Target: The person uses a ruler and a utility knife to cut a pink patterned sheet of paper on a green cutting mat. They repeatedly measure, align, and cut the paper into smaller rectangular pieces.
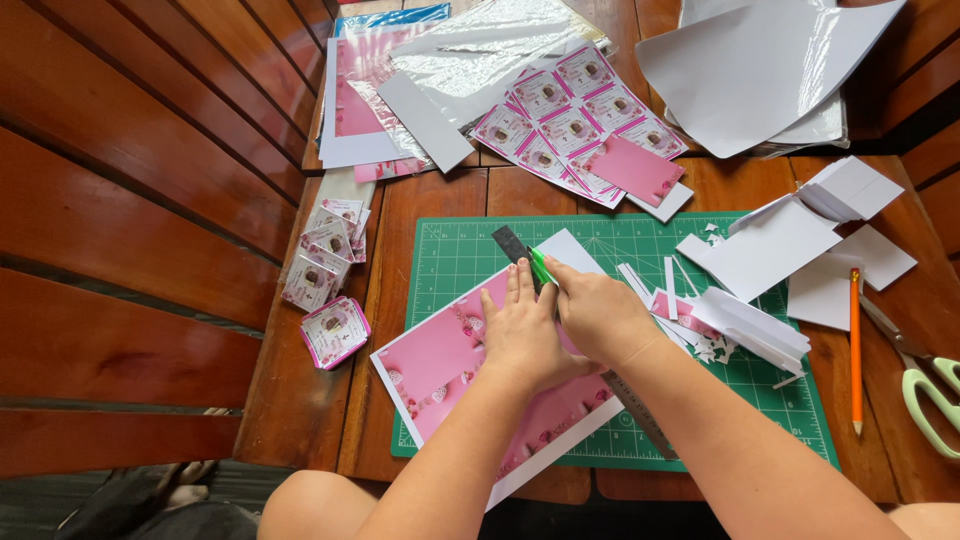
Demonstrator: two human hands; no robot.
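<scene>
A pink printed sheet [432, 360] with a white border lies slanted on a green cutting mat [455, 255]. A dark metal ruler [512, 245] runs across the sheet from upper left to lower right. My left hand [520, 335] presses flat on the ruler and sheet, fingers spread. Just to its right, my right hand [600, 312] grips a green craft knife [542, 266] with its tip against the ruler's edge near the sheet's top.
White paper offcuts [745, 325] pile on the mat's right. An orange pencil [855, 345] and green-handled scissors [925, 385] lie at the far right. Small printed pink cards [335, 332] stack at the left. Printed sheets [570, 115] and white paper [760, 60] cover the back.
</scene>
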